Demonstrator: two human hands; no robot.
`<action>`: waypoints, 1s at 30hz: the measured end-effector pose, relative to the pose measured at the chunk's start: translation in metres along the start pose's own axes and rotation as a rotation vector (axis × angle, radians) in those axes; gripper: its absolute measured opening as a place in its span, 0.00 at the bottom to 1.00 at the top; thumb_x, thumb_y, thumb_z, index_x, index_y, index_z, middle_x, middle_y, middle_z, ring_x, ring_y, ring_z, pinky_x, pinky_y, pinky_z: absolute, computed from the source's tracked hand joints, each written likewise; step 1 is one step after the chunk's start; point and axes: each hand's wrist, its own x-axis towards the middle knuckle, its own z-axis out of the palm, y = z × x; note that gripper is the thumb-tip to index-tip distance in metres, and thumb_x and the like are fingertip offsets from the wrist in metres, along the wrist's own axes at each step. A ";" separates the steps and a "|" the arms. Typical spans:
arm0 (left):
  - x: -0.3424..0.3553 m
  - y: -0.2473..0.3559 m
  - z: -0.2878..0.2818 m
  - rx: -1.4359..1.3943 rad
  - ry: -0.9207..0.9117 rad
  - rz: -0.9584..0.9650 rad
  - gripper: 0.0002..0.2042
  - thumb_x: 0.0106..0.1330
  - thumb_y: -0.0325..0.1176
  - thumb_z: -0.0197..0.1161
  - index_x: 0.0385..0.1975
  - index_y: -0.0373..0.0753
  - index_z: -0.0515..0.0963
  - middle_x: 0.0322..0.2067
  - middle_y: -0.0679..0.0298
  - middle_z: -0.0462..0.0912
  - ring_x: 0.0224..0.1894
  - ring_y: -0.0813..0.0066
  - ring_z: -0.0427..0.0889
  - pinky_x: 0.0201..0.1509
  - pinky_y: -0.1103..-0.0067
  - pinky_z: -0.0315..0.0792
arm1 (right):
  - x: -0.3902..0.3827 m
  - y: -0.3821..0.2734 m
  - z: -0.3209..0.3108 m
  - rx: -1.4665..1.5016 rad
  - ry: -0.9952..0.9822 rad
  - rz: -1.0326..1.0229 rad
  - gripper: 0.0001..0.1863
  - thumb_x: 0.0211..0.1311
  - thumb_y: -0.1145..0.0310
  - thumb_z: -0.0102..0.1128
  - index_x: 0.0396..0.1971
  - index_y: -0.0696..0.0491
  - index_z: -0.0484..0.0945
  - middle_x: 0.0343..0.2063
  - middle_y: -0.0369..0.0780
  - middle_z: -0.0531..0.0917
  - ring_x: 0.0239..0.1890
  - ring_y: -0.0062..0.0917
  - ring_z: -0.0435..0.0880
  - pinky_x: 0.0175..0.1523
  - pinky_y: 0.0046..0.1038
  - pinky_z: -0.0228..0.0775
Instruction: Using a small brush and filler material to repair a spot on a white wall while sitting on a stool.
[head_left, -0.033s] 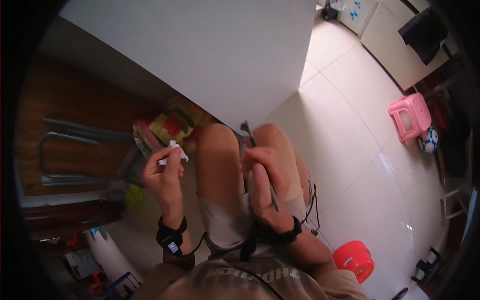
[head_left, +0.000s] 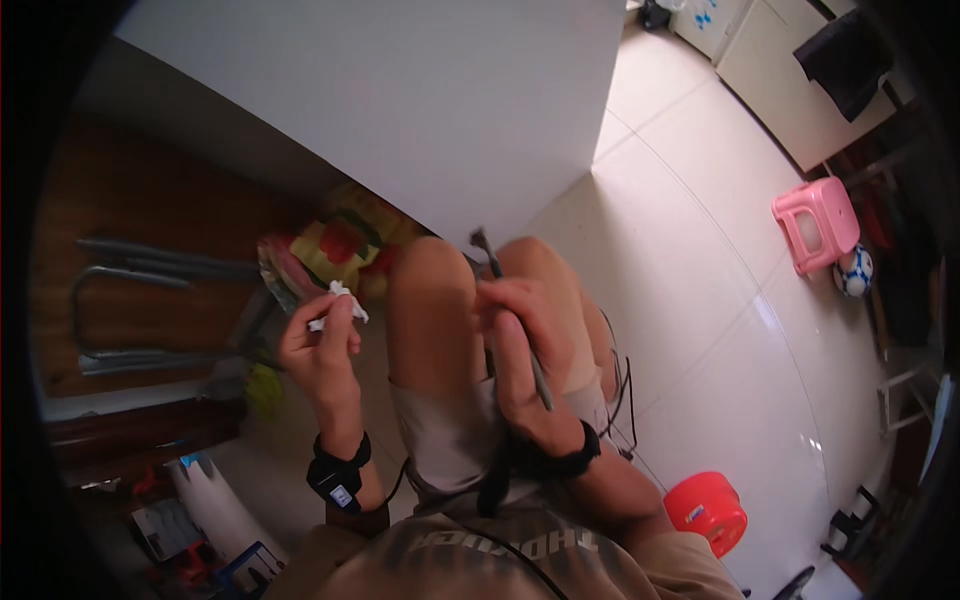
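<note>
A crumpled white tissue (head_left: 338, 308) is pinched between the thumb and fingers of my left hand (head_left: 322, 345), just left of my bent knees. My right hand (head_left: 525, 355) is wrapped round a thin grey, rod-like tool (head_left: 490, 258). Its wider dark head points up and away from me, over the gap between my knees, and its plain end comes out below the fingers. The head is too small and blurred to tell its kind. The tissue and the tool are apart.
A large pale grey panel (head_left: 400, 110) stands ahead of my knees. Left are folded metal tubes (head_left: 150, 262) and a bag with a red and yellow print (head_left: 345, 240). Right on the tiles are a pink stool (head_left: 815, 225), a ball (head_left: 853, 272) and a red bucket (head_left: 705, 512).
The whole view has shifted a little, so everything sits slightly further up and left in it. Both hands keep their holds.
</note>
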 end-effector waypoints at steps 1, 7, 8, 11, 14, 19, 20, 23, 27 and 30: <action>-0.004 -0.006 -0.001 0.001 -0.015 -0.031 0.06 0.66 0.26 0.71 0.39 0.31 0.83 0.30 0.65 0.84 0.25 0.86 0.75 0.27 0.85 0.66 | 0.007 -0.001 0.003 0.004 0.012 0.014 0.12 0.68 0.81 0.51 0.47 0.61 0.79 0.37 0.44 0.81 0.38 0.32 0.81 0.46 0.27 0.73; -0.037 -0.018 -0.004 -0.097 0.012 -0.184 0.06 0.66 0.24 0.69 0.39 0.30 0.81 0.30 0.64 0.84 0.26 0.81 0.78 0.29 0.83 0.70 | 0.040 0.006 0.035 0.136 0.037 -0.040 0.09 0.69 0.80 0.51 0.44 0.61 0.80 0.33 0.42 0.81 0.34 0.27 0.79 0.42 0.26 0.73; -0.046 -0.015 -0.003 -0.082 -0.064 -0.184 0.06 0.67 0.24 0.66 0.40 0.33 0.79 0.33 0.64 0.81 0.29 0.78 0.80 0.34 0.82 0.73 | 0.042 0.008 0.037 0.132 0.040 -0.040 0.09 0.69 0.80 0.51 0.44 0.61 0.80 0.33 0.42 0.81 0.34 0.27 0.79 0.42 0.26 0.73; -0.064 -0.013 0.004 -0.207 -0.269 -0.069 0.05 0.64 0.20 0.67 0.36 0.31 0.79 0.37 0.59 0.81 0.33 0.74 0.82 0.37 0.79 0.78 | 0.048 0.008 0.041 0.248 0.115 0.086 0.09 0.71 0.79 0.51 0.43 0.62 0.80 0.31 0.41 0.81 0.32 0.22 0.78 0.40 0.23 0.71; -0.072 0.001 0.016 -0.206 -0.565 0.087 0.06 0.60 0.18 0.69 0.33 0.33 0.79 0.37 0.56 0.81 0.41 0.63 0.86 0.44 0.73 0.80 | 0.063 -0.003 0.040 0.579 0.238 0.332 0.10 0.75 0.72 0.51 0.43 0.62 0.81 0.31 0.37 0.81 0.32 0.17 0.77 0.39 0.20 0.70; -0.073 0.008 0.035 -0.285 -0.748 0.161 0.07 0.57 0.17 0.71 0.31 0.33 0.80 0.33 0.58 0.81 0.44 0.56 0.88 0.44 0.69 0.80 | 0.078 -0.001 0.030 0.714 0.292 0.337 0.14 0.77 0.64 0.51 0.45 0.60 0.79 0.35 0.39 0.81 0.37 0.23 0.79 0.41 0.26 0.72; -0.074 0.009 0.037 -0.388 -0.782 0.061 0.07 0.57 0.17 0.72 0.31 0.34 0.80 0.32 0.59 0.80 0.45 0.55 0.88 0.45 0.68 0.80 | 0.080 0.001 0.026 0.798 0.339 0.337 0.14 0.77 0.64 0.51 0.45 0.60 0.79 0.35 0.39 0.81 0.36 0.23 0.79 0.40 0.25 0.72; -0.077 0.008 0.038 -0.509 -0.819 -0.076 0.08 0.56 0.16 0.71 0.30 0.34 0.79 0.31 0.60 0.79 0.46 0.51 0.89 0.46 0.68 0.80 | 0.081 0.008 0.015 0.902 0.418 0.375 0.15 0.77 0.63 0.50 0.46 0.60 0.77 0.35 0.39 0.80 0.34 0.24 0.78 0.38 0.27 0.71; -0.079 0.002 0.037 -0.617 -0.803 -0.183 0.08 0.56 0.16 0.71 0.29 0.35 0.78 0.32 0.60 0.79 0.46 0.49 0.89 0.49 0.64 0.82 | 0.079 0.008 0.008 0.997 0.475 0.411 0.14 0.77 0.63 0.50 0.45 0.59 0.77 0.35 0.39 0.80 0.35 0.25 0.77 0.38 0.28 0.70; -0.080 0.004 0.033 -0.625 -0.803 -0.166 0.09 0.56 0.16 0.71 0.30 0.35 0.78 0.32 0.60 0.79 0.46 0.49 0.89 0.52 0.61 0.82 | 0.078 0.002 0.006 1.035 0.454 0.397 0.14 0.77 0.62 0.50 0.45 0.59 0.77 0.36 0.39 0.79 0.35 0.25 0.77 0.38 0.28 0.70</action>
